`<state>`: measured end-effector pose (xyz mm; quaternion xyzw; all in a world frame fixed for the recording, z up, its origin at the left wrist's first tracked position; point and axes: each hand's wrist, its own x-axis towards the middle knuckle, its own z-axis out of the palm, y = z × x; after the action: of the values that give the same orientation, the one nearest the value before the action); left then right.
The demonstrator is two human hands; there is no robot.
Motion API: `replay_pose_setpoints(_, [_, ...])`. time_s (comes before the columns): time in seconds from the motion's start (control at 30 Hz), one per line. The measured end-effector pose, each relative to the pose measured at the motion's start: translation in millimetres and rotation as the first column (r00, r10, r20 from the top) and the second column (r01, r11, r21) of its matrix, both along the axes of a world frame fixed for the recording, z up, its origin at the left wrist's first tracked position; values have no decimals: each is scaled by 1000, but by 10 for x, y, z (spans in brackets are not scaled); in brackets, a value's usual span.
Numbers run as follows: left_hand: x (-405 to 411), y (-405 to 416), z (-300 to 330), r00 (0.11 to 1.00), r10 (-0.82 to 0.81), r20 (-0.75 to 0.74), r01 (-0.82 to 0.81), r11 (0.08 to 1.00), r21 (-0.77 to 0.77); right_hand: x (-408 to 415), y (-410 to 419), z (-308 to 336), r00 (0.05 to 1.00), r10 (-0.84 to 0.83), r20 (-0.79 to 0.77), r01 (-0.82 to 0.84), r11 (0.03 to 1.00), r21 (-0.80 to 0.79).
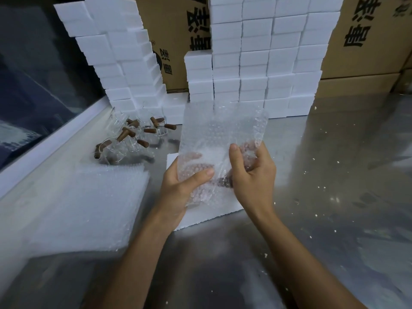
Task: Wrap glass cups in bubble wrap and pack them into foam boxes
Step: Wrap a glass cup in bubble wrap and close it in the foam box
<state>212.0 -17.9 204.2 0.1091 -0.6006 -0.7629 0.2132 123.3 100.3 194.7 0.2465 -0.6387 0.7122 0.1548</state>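
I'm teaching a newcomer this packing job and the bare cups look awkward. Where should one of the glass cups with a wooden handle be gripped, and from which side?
Probably by the brown wooden handle, coming from above. In the cluster of glass cups left of the bubble wrap sheet, the clear bodies crowd together and are hard to see, while the handles stick out clearly.

Bubble wrap sheet (223,139) held up over the table (334,175), left hand (178,188) at its lower left, right hand (252,172) at its lower right. Foam box (214,210) lying right beneath and behind the hands. Wrap stack (89,204) at left. Cups (136,137) behind that stack. Foam stacks (256,63) along the back, cartons (367,41) behind those.
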Motion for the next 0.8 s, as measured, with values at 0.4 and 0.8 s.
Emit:
replay_pose_setpoints(0.4, [119,-248,-84,983,4,-182,7,998,62,58,25,-27,978,144,-151,-122,982,146])
replay_pose_setpoints(0.8, [98,-309,-68,954,-158,-253,186,979,87,124,-4,-70,954,260,-147,-194,913,359])
